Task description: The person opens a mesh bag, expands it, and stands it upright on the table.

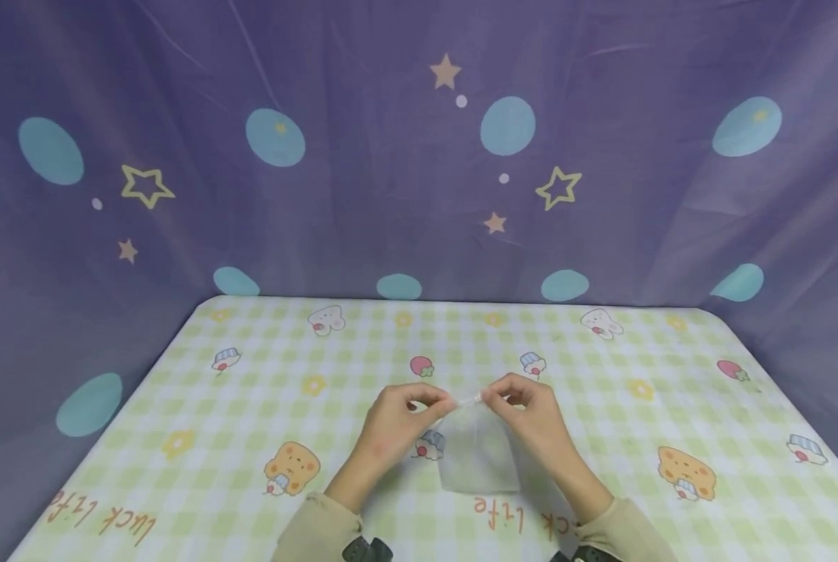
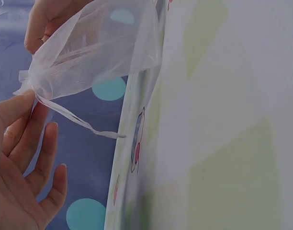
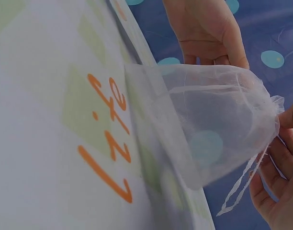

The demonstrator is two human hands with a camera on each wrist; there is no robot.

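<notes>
A sheer white organza drawstring bag (image 1: 478, 457) hangs between my two hands, its gathered top uppermost and its bottom near the table. My left hand (image 1: 394, 425) pinches one side of the gathered neck between thumb and forefinger, and in the left wrist view its other fingers are loosely bent. On the opposite side, my right hand (image 1: 534, 417) pinches the neck the same way. A white ribbon loop (image 2: 79, 120) dangles beside the left hand, while another drawstring loop (image 3: 240, 187) hangs by the right fingers. Nothing shows through the bag but the cloth behind it.
The table (image 1: 236, 421) wears a green-and-white checked cloth printed with bears, cupcakes and lettering. Behind it and at the sides hangs a purple-blue curtain (image 1: 391, 156) with stars and teal dots. Dark straps (image 1: 367, 549) show at my sleeves.
</notes>
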